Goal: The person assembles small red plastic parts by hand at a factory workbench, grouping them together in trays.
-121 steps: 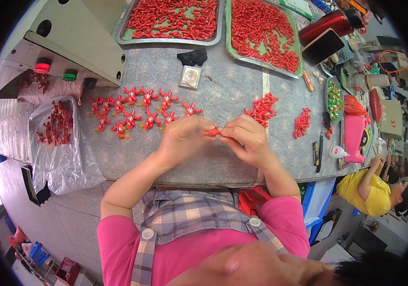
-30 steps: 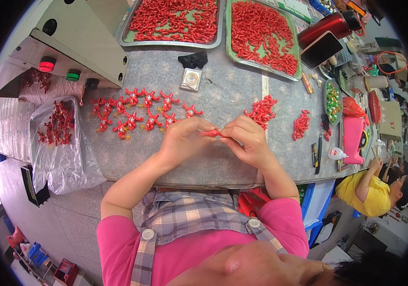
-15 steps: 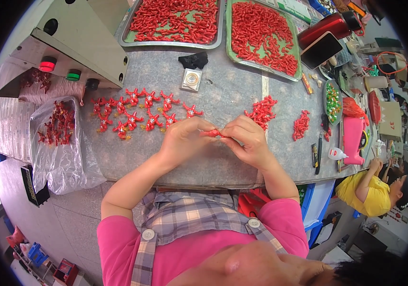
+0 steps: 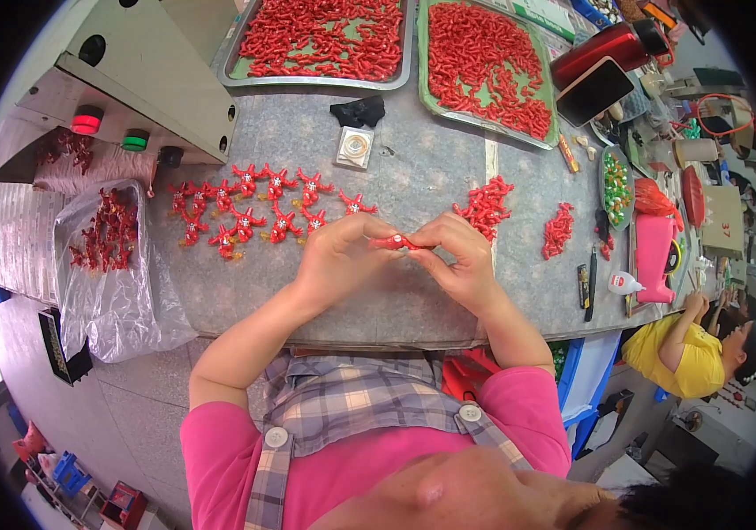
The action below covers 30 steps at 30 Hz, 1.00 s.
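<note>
Roughly crosswise — red piece (image 4: 397, 242) | long axis left-right | pinched between hands (image 4: 336, 262) (image 4: 461, 262)

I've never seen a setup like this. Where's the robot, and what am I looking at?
There's no robot here: a person works with two bare hands. Every picture comes from one wide fisheye camera worn on the person's head, looking down, so straight edges bend near the rim.

The left hand and right hand pinch a small red piece between them, above a grey table. To the left lie red figures in rough rows; to the right are a larger red pile and a smaller red pile. Beyond the hands stand two trays of red pieces. The boxy grey machine at upper left has red and green buttons.
</note>
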Tool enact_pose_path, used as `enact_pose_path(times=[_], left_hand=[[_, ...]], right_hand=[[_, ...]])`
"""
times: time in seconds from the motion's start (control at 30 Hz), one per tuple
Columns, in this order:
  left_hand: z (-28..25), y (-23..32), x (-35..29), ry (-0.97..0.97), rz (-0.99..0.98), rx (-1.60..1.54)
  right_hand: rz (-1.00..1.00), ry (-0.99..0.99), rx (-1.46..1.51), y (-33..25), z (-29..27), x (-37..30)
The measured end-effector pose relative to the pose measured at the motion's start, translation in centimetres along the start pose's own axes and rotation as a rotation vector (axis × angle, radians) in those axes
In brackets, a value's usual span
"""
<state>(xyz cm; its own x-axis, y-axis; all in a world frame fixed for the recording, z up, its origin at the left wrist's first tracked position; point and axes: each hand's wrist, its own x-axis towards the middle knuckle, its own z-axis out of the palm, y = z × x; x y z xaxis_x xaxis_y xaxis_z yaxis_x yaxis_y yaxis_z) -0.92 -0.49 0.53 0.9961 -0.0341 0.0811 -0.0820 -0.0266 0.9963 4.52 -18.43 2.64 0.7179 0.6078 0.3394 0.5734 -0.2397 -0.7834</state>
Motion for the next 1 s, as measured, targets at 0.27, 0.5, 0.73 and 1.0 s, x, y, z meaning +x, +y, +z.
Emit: enact_pose_path(times=[0.27,0.5,0.73,1.0], left_hand=[[-0.11,-0.30,-0.15,-0.045,-0.224,-0.065],[-0.10,0.12,0.29,-0.111,-0.387,-0.432],[-0.17,0.10,0.27,-0.109,-0.366,-0.422],[-0.27,-0.08,0.32,-0.097,-0.361,-0.349]], right_hand=[[0.048,0.021,0.052,-0.19,-0.07,0.06],[0.053,0.056,0.067,-0.24,-0.06,0.07],[0.053,0.054,0.047,-0.17,-0.08,0.13],[0.129,0.033,0.097,-0.08,-0.09,0.12]])
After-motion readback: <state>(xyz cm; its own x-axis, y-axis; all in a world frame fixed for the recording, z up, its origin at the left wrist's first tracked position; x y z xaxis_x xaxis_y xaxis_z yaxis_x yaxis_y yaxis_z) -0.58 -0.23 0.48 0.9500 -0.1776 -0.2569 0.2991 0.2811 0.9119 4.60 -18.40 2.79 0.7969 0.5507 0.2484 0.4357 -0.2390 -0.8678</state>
